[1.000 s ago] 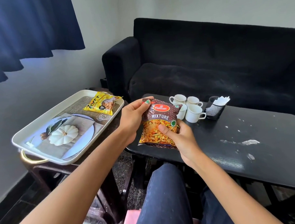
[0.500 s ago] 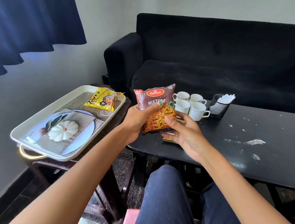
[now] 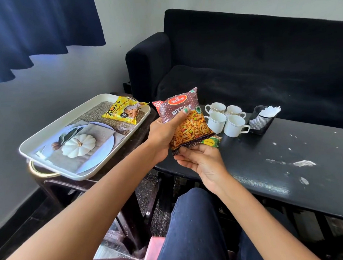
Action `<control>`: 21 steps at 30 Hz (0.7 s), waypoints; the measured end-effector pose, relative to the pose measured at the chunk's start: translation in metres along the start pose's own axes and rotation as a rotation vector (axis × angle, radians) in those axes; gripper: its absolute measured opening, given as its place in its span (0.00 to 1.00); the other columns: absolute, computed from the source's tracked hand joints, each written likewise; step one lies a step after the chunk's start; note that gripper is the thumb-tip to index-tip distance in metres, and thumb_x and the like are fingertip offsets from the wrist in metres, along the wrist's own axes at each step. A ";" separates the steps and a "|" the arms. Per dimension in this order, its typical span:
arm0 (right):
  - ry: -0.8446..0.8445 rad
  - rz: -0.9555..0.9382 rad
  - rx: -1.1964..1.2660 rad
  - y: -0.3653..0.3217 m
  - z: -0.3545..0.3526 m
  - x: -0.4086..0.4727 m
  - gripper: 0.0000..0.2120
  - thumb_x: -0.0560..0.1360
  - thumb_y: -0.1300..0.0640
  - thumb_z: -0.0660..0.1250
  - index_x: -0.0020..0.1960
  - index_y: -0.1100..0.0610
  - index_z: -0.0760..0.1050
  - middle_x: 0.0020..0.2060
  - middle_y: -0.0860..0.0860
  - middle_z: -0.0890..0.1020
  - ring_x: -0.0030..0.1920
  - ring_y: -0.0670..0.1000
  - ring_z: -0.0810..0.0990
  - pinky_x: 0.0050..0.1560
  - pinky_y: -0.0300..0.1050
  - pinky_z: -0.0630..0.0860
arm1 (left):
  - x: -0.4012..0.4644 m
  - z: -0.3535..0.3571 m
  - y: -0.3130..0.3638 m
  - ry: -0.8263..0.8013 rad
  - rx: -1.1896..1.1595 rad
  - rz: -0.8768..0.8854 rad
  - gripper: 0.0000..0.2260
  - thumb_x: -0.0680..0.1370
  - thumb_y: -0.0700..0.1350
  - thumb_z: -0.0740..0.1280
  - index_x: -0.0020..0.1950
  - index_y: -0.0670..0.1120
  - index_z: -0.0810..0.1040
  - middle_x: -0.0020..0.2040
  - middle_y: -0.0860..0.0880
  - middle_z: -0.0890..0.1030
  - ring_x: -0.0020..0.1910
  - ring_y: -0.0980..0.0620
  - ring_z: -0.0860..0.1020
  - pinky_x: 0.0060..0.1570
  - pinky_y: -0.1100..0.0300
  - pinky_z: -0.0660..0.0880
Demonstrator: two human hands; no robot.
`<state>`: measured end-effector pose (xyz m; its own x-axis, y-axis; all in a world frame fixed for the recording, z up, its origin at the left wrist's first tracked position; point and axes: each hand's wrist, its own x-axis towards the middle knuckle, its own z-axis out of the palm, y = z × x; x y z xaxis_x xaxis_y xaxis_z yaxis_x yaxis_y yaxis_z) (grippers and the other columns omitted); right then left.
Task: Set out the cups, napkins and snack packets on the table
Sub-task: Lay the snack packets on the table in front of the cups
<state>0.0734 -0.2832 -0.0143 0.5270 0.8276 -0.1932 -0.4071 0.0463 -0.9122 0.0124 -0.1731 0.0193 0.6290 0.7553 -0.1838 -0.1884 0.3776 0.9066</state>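
Note:
My left hand [image 3: 164, 135] grips a brown Haldiram's Mixture packet [image 3: 188, 123] upright above the left end of the black table [image 3: 266, 171]. Palm up, my right hand [image 3: 202, 161] sits just below it, fingers curled under a small green packet [image 3: 211, 142], thumb at the brown packet's lower edge. A yellow snack packet [image 3: 124, 112] lies at the far end of the white tray [image 3: 39, 139] on my left. Several white cups [image 3: 225, 120] stand clustered on the table beside a black mesh holder [image 3: 261, 121] of white napkins [image 3: 269, 110].
The tray, with a pumpkin picture printed on it, rests on a dark side stand left of the table. A black sofa [image 3: 252, 63] runs behind the table. White flecks and scuffs mark the tabletop at the right. My knee in dark trousers is under the table's near edge.
Both hands held the brown packet flat; now my left hand alone has it, lifted and upright. My right hand has turned palm up and brought the green packet forward.

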 end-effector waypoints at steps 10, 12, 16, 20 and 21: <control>-0.024 -0.017 0.016 -0.008 0.001 -0.003 0.07 0.71 0.66 0.70 0.48 0.61 0.75 0.39 0.54 0.84 0.40 0.52 0.85 0.43 0.44 0.82 | 0.000 -0.005 0.006 0.020 -0.014 -0.027 0.21 0.69 0.47 0.76 0.60 0.41 0.79 0.53 0.42 0.84 0.51 0.44 0.83 0.56 0.48 0.79; -0.030 -0.020 0.096 -0.020 -0.006 0.001 0.16 0.68 0.57 0.71 0.54 0.57 0.74 0.45 0.52 0.84 0.46 0.53 0.84 0.51 0.51 0.81 | 0.002 -0.008 0.008 0.005 -0.010 -0.015 0.20 0.69 0.47 0.76 0.58 0.42 0.79 0.51 0.43 0.85 0.49 0.44 0.84 0.51 0.50 0.81; 0.008 -0.084 0.049 -0.039 -0.017 0.002 0.10 0.72 0.56 0.69 0.53 0.55 0.79 0.44 0.50 0.85 0.47 0.50 0.84 0.53 0.50 0.80 | 0.004 -0.010 0.005 -0.005 0.011 -0.010 0.19 0.69 0.47 0.76 0.57 0.44 0.80 0.50 0.43 0.85 0.48 0.44 0.84 0.50 0.49 0.81; 0.148 -0.126 0.003 -0.034 -0.021 0.000 0.07 0.73 0.64 0.69 0.50 0.59 0.79 0.42 0.52 0.85 0.43 0.48 0.84 0.43 0.40 0.81 | 0.002 -0.006 0.001 -0.093 0.049 -0.025 0.18 0.69 0.48 0.76 0.56 0.42 0.80 0.50 0.43 0.85 0.48 0.44 0.84 0.48 0.50 0.81; 0.182 -0.130 0.012 -0.033 -0.022 -0.001 0.06 0.72 0.65 0.69 0.49 0.59 0.80 0.40 0.51 0.85 0.41 0.46 0.84 0.39 0.39 0.81 | 0.001 -0.005 0.000 -0.124 0.054 -0.024 0.16 0.70 0.48 0.75 0.54 0.43 0.81 0.49 0.44 0.85 0.47 0.45 0.84 0.44 0.53 0.82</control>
<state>0.1022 -0.2977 0.0080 0.7012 0.6997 -0.1368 -0.3349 0.1538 -0.9296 0.0088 -0.1694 0.0174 0.7222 0.6728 -0.1604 -0.1333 0.3629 0.9222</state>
